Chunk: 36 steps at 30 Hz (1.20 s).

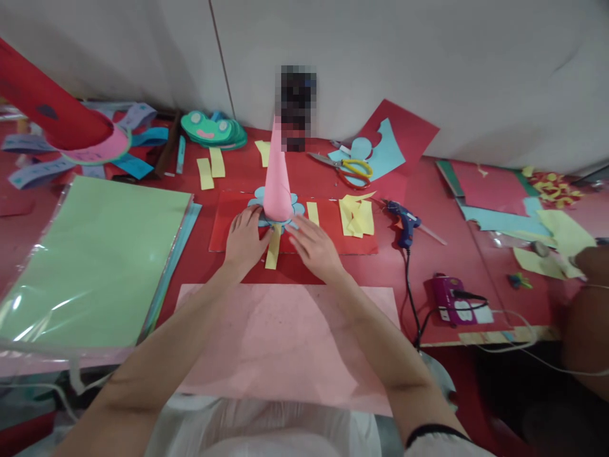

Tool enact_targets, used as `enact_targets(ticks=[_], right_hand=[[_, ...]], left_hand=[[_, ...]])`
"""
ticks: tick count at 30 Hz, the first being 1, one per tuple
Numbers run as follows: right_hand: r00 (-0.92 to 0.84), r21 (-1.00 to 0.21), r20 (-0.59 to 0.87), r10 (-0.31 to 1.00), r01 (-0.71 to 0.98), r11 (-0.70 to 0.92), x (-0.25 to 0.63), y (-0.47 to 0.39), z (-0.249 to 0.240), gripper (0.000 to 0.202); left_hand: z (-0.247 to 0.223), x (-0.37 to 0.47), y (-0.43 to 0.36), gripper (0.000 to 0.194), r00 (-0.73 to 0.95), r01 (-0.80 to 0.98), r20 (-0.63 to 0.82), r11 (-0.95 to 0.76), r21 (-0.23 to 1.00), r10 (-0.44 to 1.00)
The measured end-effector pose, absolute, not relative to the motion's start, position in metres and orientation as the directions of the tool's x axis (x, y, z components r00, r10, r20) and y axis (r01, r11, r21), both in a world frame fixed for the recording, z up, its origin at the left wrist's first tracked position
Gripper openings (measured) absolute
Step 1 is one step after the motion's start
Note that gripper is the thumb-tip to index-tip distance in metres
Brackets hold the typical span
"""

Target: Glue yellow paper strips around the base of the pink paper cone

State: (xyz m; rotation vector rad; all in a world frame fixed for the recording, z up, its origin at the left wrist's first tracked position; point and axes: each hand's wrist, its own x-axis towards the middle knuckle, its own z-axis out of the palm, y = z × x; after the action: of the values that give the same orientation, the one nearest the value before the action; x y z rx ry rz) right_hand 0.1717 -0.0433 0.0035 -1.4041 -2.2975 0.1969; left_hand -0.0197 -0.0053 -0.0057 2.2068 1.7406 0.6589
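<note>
A pink paper cone (277,181) stands upright on a blue flower-shaped paper base (299,209), over a red board (222,225). My left hand (246,238) lies against the left side of the base, its fingers stretched over the petals and its thumb near a yellow paper strip (273,249). That strip sticks out from the front of the base. At the right side, my right hand (316,246) is open, its fingers apart and their tips close to the cone's foot. Whether those tips press on the paper I cannot tell.
Right of the board lie a blue glue gun (404,222), yellow-handled scissors (354,170) and a purple power box (450,299). Yellow strips (358,216) are piled on the board. Green sheets (104,254) lie left, a red cone (52,101) behind them. A person's arm (590,311) is far right.
</note>
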Motion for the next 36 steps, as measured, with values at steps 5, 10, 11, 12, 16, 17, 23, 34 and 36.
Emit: enact_targets(ticks=[5,10,11,12,16,17,23,34,36], right_hand=[[0.177,-0.458,0.453,0.874,0.887,0.058,0.223,-0.034,-0.001,0.036],[0.288,-0.439,0.326,0.900,0.890,-0.126,0.249,-0.026,-0.009,0.026],[0.295,-0.438,0.322,0.900,0.889,-0.135,0.249,-0.025,-0.009,0.025],[0.297,-0.437,0.328,0.897,0.889,-0.135,0.247,-0.025,-0.009,0.024],[0.249,-0.440,0.344,0.906,0.895,-0.079,0.241,-0.027,-0.009,0.023],[0.236,-0.442,0.338,0.911,0.895,-0.068,0.240,-0.027,-0.010,0.023],[0.218,-0.462,0.313,0.924,0.885,-0.052,0.253,-0.011,-0.018,0.028],[0.276,-0.620,-0.064,0.959,0.742,-0.255,0.270,0.020,-0.004,0.033],[0.259,-0.602,-0.101,0.960,0.753,-0.267,0.271,0.024,0.000,0.027]], left_hand=[[-0.005,-0.020,-0.005,0.047,0.183,0.850,0.179,-0.247,0.466,0.967],[-0.006,-0.022,-0.005,0.046,0.185,0.837,0.208,-0.265,0.478,0.961],[-0.007,-0.022,-0.005,0.046,0.180,0.834,0.213,-0.264,0.484,0.960],[-0.007,-0.023,-0.005,0.047,0.173,0.830,0.219,-0.262,0.492,0.960],[-0.005,-0.025,-0.006,0.046,0.145,0.793,0.234,-0.254,0.553,0.961],[-0.005,-0.025,-0.006,0.045,0.135,0.783,0.234,-0.249,0.571,0.963],[-0.007,-0.025,-0.006,0.042,0.118,0.782,0.245,-0.242,0.575,0.962],[-0.006,-0.023,-0.007,0.045,0.131,0.834,0.219,-0.227,0.502,0.967],[-0.006,-0.023,-0.006,0.044,0.137,0.845,0.218,-0.229,0.484,0.966]])
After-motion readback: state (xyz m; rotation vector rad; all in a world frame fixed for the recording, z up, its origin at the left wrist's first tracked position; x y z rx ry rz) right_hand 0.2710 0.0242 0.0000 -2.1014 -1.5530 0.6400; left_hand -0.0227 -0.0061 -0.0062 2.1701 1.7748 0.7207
